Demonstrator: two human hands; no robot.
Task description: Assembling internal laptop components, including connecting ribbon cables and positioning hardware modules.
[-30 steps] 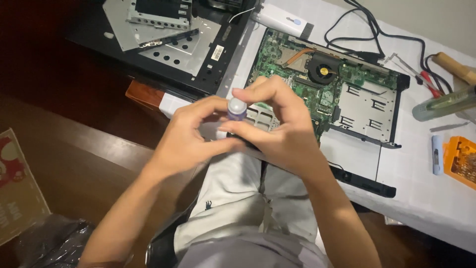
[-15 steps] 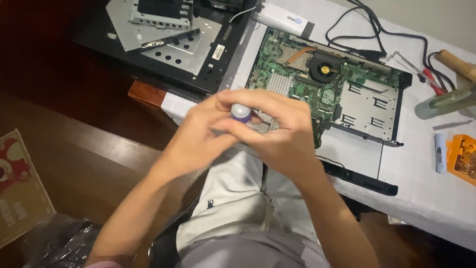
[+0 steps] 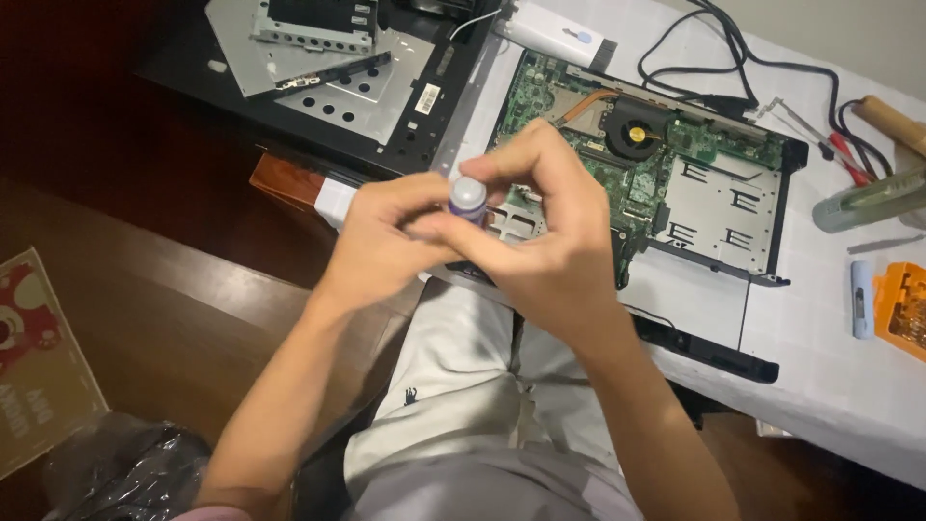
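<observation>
At the centre of the frame both hands close around a small purple vial with a pale rounded cap [image 3: 468, 198], held in the air just in front of the opened laptop. The left hand [image 3: 386, 241] wraps the body of the vial, fingers curled tight, so most of it is hidden. The right hand [image 3: 550, 236] comes over from the other side, thumb and fingertips pinched at the cap and neck; neither grip shows any gap.

The vial looks light and stiff, probably smooth plastic and a little slippery, so the firm hold belongs low on the body, with only a fingertip pinch on the cap.

Behind the hands the laptop's green motherboard [image 3: 675, 169] lies bare in its black base, a round cooling fan [image 3: 637, 125] at upper centre. A removed metal cover plate [image 3: 338, 68] rests at upper left. On the white-covered tabletop [image 3: 820, 367] at right are black cables [image 3: 723, 48] and an orange case [image 3: 907, 309].
</observation>
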